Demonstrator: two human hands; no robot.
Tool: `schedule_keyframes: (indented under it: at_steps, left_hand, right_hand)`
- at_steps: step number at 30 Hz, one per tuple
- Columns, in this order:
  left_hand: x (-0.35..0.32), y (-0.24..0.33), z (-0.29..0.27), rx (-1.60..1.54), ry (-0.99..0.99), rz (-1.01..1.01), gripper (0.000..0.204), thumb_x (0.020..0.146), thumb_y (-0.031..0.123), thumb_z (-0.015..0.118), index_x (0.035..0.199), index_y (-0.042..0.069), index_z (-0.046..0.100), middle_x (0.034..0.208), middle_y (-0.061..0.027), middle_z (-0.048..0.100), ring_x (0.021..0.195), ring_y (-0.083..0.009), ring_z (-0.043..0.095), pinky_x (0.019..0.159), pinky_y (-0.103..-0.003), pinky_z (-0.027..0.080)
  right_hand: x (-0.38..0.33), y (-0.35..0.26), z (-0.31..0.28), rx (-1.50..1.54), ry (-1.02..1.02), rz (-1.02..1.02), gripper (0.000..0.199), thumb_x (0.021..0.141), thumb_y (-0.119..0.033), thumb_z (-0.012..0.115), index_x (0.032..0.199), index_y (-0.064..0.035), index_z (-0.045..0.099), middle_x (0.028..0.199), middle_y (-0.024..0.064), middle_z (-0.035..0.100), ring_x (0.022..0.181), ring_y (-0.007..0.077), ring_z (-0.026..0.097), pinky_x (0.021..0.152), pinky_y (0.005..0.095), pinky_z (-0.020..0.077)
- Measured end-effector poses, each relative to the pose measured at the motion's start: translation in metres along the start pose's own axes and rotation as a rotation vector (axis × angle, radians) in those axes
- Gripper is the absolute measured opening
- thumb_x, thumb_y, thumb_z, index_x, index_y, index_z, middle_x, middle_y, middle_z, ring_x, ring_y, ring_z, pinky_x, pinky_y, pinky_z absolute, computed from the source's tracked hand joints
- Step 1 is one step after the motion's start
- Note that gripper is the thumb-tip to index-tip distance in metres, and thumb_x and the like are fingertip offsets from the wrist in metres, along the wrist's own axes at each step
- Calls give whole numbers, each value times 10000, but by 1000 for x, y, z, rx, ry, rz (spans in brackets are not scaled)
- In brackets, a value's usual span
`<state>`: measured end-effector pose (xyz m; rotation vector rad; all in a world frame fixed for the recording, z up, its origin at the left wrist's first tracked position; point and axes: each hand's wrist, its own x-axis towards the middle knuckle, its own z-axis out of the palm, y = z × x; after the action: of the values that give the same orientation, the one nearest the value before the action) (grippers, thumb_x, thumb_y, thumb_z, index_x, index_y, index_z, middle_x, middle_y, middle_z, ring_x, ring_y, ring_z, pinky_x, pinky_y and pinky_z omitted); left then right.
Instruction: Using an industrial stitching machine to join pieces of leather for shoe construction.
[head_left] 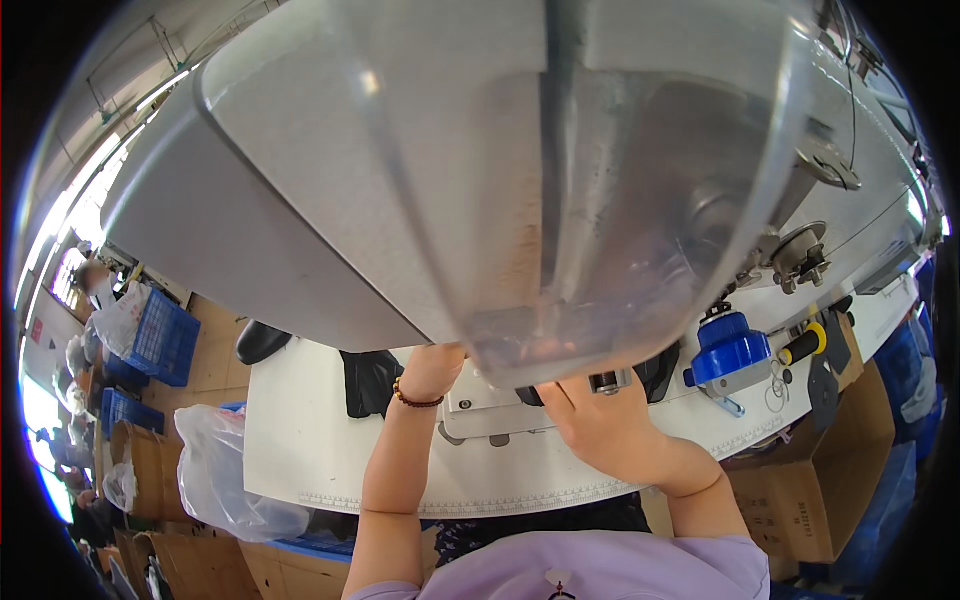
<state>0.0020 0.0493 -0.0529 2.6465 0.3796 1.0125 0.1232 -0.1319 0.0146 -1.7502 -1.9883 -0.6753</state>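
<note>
Workroom: factory floor seen from the head view, bright windows far left, blue crates (160,338) and cardboard boxes (830,470) around a white sewing table (300,440).
Landmark: grey sewing machine (330,200) filling the upper picture, its body running across the table.
Clear guard: a transparent curved shield (600,200) hangs in front of the machine head and blurs what lies behind its lower edge.
Left hand: left hand (432,368) reaches up under the machine's arm, a bead bracelet (415,400) at the wrist; fingers hidden behind the shield edge, so I cannot tell if they are spread or closed.
Right hand: right hand (605,425) lies just below the machine head on the metal bed plate (490,415), fingers close together and curled; whether they pinch anything cannot be told.
Black fabric: dark cloth (368,380) lies on the table left of the left hand, under the machine's edge.
Right of machine: blue bobbin winder (728,350) and a yellow-handled tool (803,345).
Open room: bare table along the front edge, below both hands; plastic bag (225,470) hangs off the left edge.
</note>
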Motion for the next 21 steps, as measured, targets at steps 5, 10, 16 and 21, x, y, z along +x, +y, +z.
schedule_keyframes:
  at_steps: [5,10,16,21]
  left_hand:
    - [-6,-10,4,83,47,41,108,720,-16,454,736,6,558,711,-92,566,675,-178,536,584,-253,409]
    - [6,24,-19,-779,-24,-609,151,757,53,428,707,-10,555,659,-74,563,623,-126,529,545,-220,400]
    - [3,64,-33,-1029,-364,-602,216,804,138,434,738,-16,570,615,-37,560,477,-50,470,429,-167,359]
    - [-4,71,-35,-1139,-297,-727,175,801,135,458,809,5,574,555,15,499,461,-35,431,417,-159,335]
  right_hand:
    - [1,-13,9,-48,70,-3,343,506,-35,518,847,3,514,819,85,494,727,203,488,565,286,389]
    - [0,-20,14,-67,142,19,271,507,-36,526,776,-5,510,767,70,505,693,183,486,467,248,362]
    - [-2,-17,10,21,131,45,348,518,-77,577,852,0,515,812,67,501,690,169,487,412,218,338]
    - [-3,-1,-17,287,-37,-76,426,544,-33,563,958,29,479,840,97,497,723,187,507,436,245,386]
